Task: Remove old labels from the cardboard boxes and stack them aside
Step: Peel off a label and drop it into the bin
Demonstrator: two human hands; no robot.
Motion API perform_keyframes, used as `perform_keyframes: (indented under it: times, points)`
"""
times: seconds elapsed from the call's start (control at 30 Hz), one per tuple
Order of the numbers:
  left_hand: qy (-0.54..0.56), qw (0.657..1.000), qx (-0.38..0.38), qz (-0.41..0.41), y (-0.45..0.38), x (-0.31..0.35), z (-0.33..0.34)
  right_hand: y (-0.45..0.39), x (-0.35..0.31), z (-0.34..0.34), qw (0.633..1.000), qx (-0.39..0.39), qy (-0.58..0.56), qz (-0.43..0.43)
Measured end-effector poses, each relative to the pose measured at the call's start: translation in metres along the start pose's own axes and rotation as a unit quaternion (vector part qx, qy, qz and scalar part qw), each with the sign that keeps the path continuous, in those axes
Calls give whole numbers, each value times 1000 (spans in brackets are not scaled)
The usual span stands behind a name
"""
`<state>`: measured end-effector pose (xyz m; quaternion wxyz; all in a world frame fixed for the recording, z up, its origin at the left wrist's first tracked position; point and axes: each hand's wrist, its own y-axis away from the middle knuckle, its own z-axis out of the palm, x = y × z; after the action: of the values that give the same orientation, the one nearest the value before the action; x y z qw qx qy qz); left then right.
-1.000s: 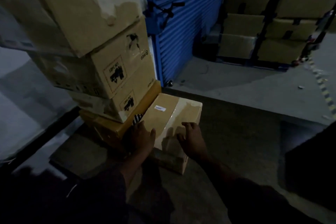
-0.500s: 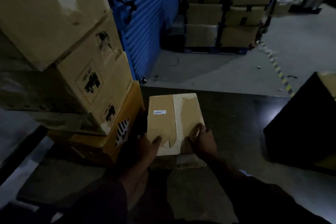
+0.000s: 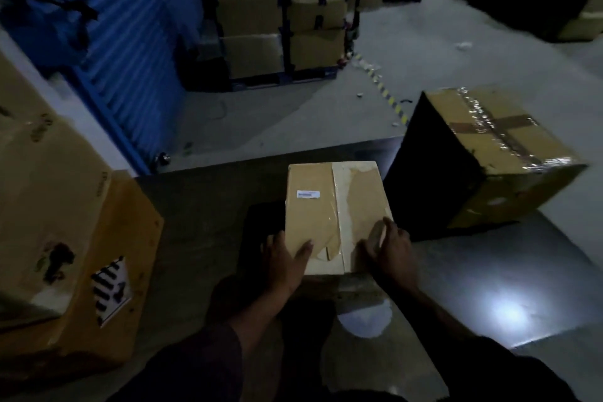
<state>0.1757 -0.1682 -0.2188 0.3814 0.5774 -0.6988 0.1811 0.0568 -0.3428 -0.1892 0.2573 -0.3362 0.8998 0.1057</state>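
Cardboard is what I have under both hands: the box point(image 3: 336, 215) sits on the dark floor straight ahead of me, its near edge at my wrists. My left hand point(image 3: 284, 259) clasps the near left corner, thumb laid flat on top and the other fingers wrapped down the left wall. My right hand point(image 3: 390, 246) rests on the near right part of the top, fingers curled over it; whether they pinch the loose tape point(image 3: 341, 219) or only press there I cannot tell.

I judge the box stiff and fairly light, since it is small enough to take with one hand at each side. Its top is glossy where tape runs away from my grip along the middle seam, so fingers may slide there; bare cardboard beside it should give better hold. Torn patches by my right fingers look papery and could rip further if pulled hard.

The label point(image 3: 308, 194) lies beyond my left thumb, on the far left half of the top, small and white, seemingly stuck flat. To lift it I would pick at a corner with a fingernail while the other hand pins the box. For carrying, I would take the two side walls low down.

A bigger box point(image 3: 502, 147) stands beyond my right hand.
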Motion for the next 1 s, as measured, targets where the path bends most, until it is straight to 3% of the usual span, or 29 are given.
perform_keyframes:
  times: [0.17,0.3,0.43,0.53,0.67,1.0]
  points:
    - [32,998,-52,22,14,37,43,-13,58,-25,998,34,16,41]
    - [8,996,-76,51,22,59,63,-27,85,-28,991,76,94,59]
    - [27,998,-53,28,19,75,76,-52,101,-27,984,93,121,-93]
    - [18,999,-12,40,11,89,77,-68,82,-32,980,31,51,-192]
    - [-8,999,19,49,1,105,76,-88,48,-27,978,-84,-23,-192]
    - [38,999,-7,27,-5,101,76,-117,27,-13,984,-34,-56,-167]
